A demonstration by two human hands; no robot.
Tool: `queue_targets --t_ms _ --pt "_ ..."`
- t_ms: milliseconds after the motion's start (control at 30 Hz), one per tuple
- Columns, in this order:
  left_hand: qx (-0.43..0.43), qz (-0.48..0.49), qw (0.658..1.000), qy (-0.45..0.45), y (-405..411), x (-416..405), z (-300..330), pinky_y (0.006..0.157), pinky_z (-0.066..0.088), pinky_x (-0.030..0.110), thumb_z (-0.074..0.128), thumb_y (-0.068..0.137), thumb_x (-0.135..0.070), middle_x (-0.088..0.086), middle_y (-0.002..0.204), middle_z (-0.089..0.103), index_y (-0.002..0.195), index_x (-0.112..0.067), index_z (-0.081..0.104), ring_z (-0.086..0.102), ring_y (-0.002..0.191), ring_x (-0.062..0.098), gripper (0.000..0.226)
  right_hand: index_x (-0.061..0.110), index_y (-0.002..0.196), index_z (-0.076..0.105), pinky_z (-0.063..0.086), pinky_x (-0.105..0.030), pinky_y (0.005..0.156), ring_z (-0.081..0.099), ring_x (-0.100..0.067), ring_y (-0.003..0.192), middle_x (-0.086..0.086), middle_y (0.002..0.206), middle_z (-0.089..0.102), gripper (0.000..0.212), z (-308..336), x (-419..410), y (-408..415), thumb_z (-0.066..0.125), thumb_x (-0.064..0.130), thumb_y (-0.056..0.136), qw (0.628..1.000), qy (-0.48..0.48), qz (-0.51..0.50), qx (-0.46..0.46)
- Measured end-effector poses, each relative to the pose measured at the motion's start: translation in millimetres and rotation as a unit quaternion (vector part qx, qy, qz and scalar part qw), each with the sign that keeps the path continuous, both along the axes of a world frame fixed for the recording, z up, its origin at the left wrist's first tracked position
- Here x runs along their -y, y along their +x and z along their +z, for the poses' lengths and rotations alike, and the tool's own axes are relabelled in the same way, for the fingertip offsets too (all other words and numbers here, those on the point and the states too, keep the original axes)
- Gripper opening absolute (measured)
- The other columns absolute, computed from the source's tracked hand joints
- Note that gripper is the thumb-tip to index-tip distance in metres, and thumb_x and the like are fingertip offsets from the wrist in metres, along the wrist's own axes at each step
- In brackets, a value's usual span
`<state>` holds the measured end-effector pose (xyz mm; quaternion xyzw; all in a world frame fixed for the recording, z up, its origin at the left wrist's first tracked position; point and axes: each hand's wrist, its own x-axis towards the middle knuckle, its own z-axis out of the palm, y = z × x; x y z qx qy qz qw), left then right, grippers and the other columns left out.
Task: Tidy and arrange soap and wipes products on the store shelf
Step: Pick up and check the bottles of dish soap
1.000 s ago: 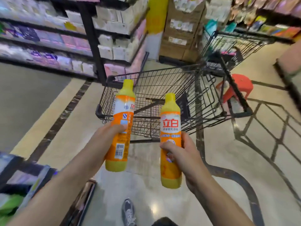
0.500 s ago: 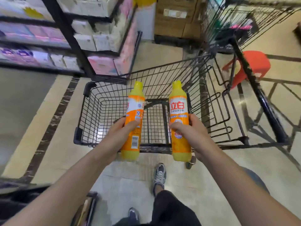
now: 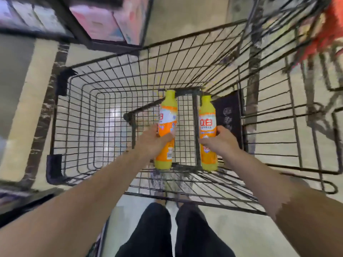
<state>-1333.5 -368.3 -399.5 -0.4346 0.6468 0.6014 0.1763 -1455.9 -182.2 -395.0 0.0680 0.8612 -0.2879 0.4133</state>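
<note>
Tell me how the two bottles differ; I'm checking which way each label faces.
The left bottle is turned so its logo shows only partly and a barcode faces the camera; the right bottle shows its logo squarely. The left bottle leans slightly, while the right bottle stands nearly upright. The left hand wraps the left bottle mid-body; the right hand holds the right bottle likewise. Both are orange with yellow caps and bases, over the cart.

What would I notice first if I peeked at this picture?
Two bright orange-and-yellow bottles, right in the middle: the left hand holds the left bottle and the right hand holds the right bottle, both upright. Behind and beneath them is a big black wire cart that fills most of the view. A blurry red thing shows at the top right.
</note>
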Motion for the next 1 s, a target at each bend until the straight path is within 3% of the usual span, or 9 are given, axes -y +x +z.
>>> queue_targets --t_ms 133,267,400,467,567,700,833,900,1000 --pt "0.076 -0.032 0.997 -0.009 -4 2 -67 0.094 0.059 0.043 0.075 0.092 -0.048 0.004 0.11 0.077 0.104 -0.027 0.073 0.074 0.099 0.024 0.024 0.02 0.113 0.061 0.055 -0.039 0.086 0.067 -0.029 0.098 -0.005 0.107 0.07 0.042 -58 -4 2 0.081 0.04 0.082 0.992 0.091 0.082 -0.022" --pt "0.116 -0.027 0.993 -0.005 -10 -10 -122 0.09 0.058 0.039 0.077 0.089 -0.051 -0.004 0.096 0.075 0.088 -0.031 0.069 0.073 0.097 0.023 0.022 0.02 0.115 0.059 0.041 -0.029 0.074 0.055 -0.03 0.083 -0.005 0.095 0.059 0.041 -100 1 6 0.076 0.041 0.084 0.981 0.134 0.137 -0.032" --pt "0.129 -0.068 0.989 -0.031 -22 -31 -157 0.089 0.057 0.038 0.075 0.087 -0.058 0.002 0.105 0.074 0.108 -0.024 0.072 0.071 0.096 0.024 0.041 0.016 0.12 0.055 0.044 -0.033 0.076 0.065 -0.034 0.103 -0.009 0.11 0.065 0.045 -132 12 13 0.073 0.039 0.087 0.981 0.153 0.114 -0.02" --pt "0.141 -0.095 0.984 -0.057 -29 -38 -170 0.087 0.058 0.037 0.072 0.088 -0.061 0.004 0.103 0.074 0.106 -0.021 0.073 0.07 0.095 0.025 0.043 0.014 0.125 0.052 0.043 -0.033 0.076 0.065 -0.035 0.109 -0.012 0.118 0.066 0.048 -146 15 19 0.072 0.037 0.089 0.984 0.156 0.09 -0.015" --pt "0.154 -0.106 0.979 -0.075 -36 -45 -184 0.069 0.048 0.028 0.072 0.089 -0.059 0.001 0.095 0.07 0.097 -0.023 0.069 0.065 0.085 0.021 0.037 0.009 0.129 0.048 0.038 -0.031 0.075 0.064 -0.036 0.111 -0.015 0.123 0.066 0.047 -162 18 25 0.069 0.03 0.093 0.985 0.157 0.068 -0.007" --pt "0.169 -0.128 0.971 -0.112 -35 -45 -196 0.084 0.052 0.031 0.071 0.092 -0.052 0.0 0.107 0.074 0.109 -0.022 0.072 0.068 0.101 0.022 0.034 0.011 0.128 0.046 0.039 -0.033 0.076 0.062 -0.037 0.113 -0.016 0.124 0.064 0.042 -177 21 28 0.067 0.025 0.095 0.985 0.16 0.067 -0.006" --pt "0.175 -0.112 0.972 -0.106 -39 -44 -204 0.072 0.049 0.029 0.075 0.092 -0.043 -0.006 0.1 0.069 0.106 -0.029 0.068 0.063 0.085 0.014 0.021 0.013 0.132 0.044 0.046 -0.039 0.09 0.058 -0.038 0.12 -0.018 0.13 0.06 0.038 -186 28 29 0.06 0.022 0.098 0.982 0.177 0.069 -0.003" --pt "0.173 -0.114 0.972 -0.11 -41 -47 -206 0.068 0.047 0.028 0.072 0.094 -0.046 -0.009 0.097 0.062 0.118 -0.028 0.067 0.061 0.083 0.013 0.03 0.012 0.133 0.044 0.045 -0.038 0.089 0.058 -0.037 0.121 -0.018 0.13 0.059 0.04 -189 30 29 0.06 0.021 0.098 0.984 0.171 0.05 0.005" --pt "0.175 -0.113 0.973 -0.102 -41 -48 -204 0.071 0.05 0.032 0.069 0.096 -0.047 -0.003 0.112 0.066 0.129 -0.027 0.063 0.061 0.09 0.017 0.039 0.011 0.136 0.042 0.044 -0.038 0.087 0.058 -0.038 0.12 -0.018 0.131 0.059 0.044 -186 30 29 0.061 0.021 0.098 0.986 0.162 0.039 0.018"
